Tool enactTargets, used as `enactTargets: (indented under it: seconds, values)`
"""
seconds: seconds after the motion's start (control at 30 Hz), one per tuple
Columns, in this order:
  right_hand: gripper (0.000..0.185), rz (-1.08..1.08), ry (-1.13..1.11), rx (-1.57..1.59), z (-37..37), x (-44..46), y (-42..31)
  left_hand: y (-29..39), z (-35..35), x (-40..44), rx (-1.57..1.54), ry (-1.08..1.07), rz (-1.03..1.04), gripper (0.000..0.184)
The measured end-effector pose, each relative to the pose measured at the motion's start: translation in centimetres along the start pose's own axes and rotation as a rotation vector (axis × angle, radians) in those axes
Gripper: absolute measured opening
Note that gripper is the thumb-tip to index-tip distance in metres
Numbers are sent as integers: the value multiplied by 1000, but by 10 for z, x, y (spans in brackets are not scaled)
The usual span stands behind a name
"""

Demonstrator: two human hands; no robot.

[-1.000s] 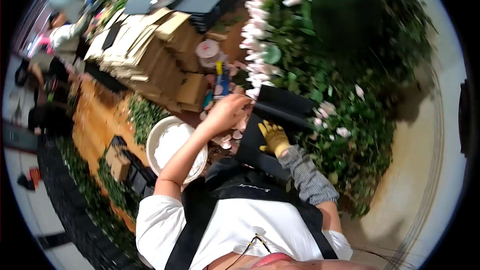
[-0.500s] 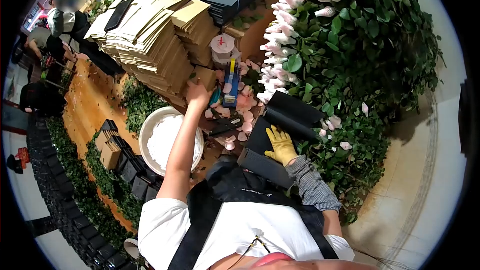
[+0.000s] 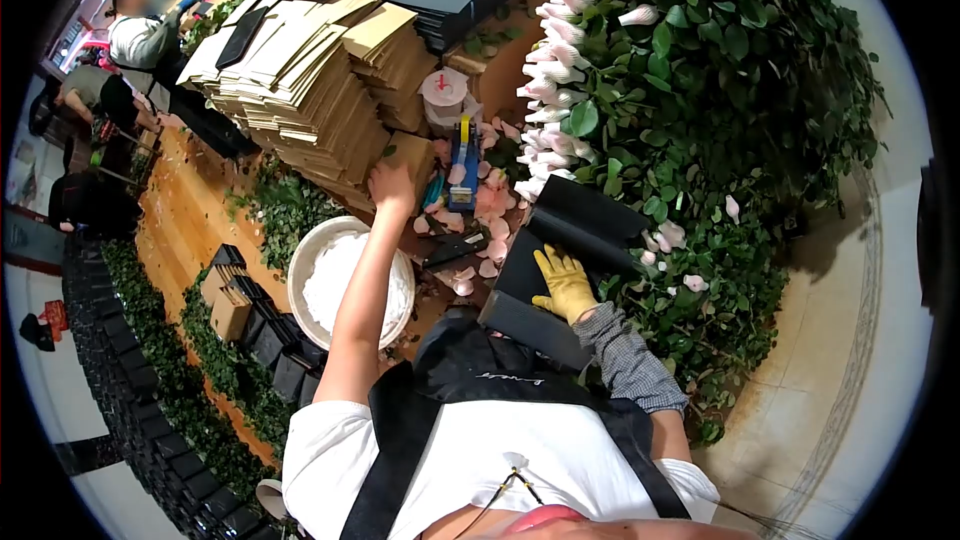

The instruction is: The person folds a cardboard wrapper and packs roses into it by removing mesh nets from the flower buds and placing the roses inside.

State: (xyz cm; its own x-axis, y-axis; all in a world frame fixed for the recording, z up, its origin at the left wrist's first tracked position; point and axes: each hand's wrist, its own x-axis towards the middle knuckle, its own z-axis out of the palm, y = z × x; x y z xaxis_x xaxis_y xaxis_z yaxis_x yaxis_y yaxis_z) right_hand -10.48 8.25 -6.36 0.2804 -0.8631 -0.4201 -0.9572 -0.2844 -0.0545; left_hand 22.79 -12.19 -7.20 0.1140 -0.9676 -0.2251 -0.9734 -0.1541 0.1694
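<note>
Petal-strewn table [image 3: 500, 70], left hand [image 3: 392, 186] newly at carton [image 3: 416, 156].

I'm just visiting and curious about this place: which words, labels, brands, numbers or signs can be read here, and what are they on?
Nothing reads with certainty.
White script on the black cloth apron: perhaps "Lovely", but too small to be sure.
Red mark on the round white lid: too blurred to tell whether it is writing.
Any marking on the blue plastic tape dispenser: too small to read.
</note>
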Motion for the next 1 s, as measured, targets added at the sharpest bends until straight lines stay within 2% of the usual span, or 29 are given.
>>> enactTargets:
  seconds: [0.2, 0.3, 0.4, 0.47, 0.5, 0.6, 0.63, 0.67, 0.77, 0.83, 0.87, 0.93, 1.0]
  values:
    - [100, 5, 1, 15, 0, -1, -1, -8, -6, -2, -133, -6, 28, 56]
    - [100, 4, -6, 19, -1, 0, 0, -3, -4, -6, -83, 60, 50, 61]
    - [99, 0, 22, 30, 4, -2, 1, -1, -7, -14, -158, 95, -12, 67]
    - [98, -16, 62, 20, 4, -2, 1, -2, -4, -25, -178, 288, 37, 73]
    - [98, -18, 85, 69, 2, -3, 1, -4, 2, -32, -180, 280, 31, 73]
    - [98, -18, 94, 73, 5, -1, 1, -19, 26, -72, -502, 605, 86, 49]
    - [98, -27, 85, 70, 5, 1, 1, -20, 34, -86, -565, 618, 30, 41]
    - [99, -23, 78, 60, 5, 2, 1, -33, 64, -86, -583, 572, -52, 44]
    - [100, -11, 60, 44, 6, 3, 1, -59, 137, -68, -676, 516, -123, 54]
    - [99, -8, 59, -1, 4, 3, -1, -60, 155, -51, -675, 622, -48, 73]
    - [99, -9, 57, -2, 3, 3, -2, -55, 151, -49, -676, 621, -50, 73]
    - [98, -8, 42, 7, 1, 3, -2, -37, 142, -44, -488, 533, -194, 90]
    - [98, -8, 46, 6, 2, 1, -2, -32, 154, -34, -499, 514, -198, 97]
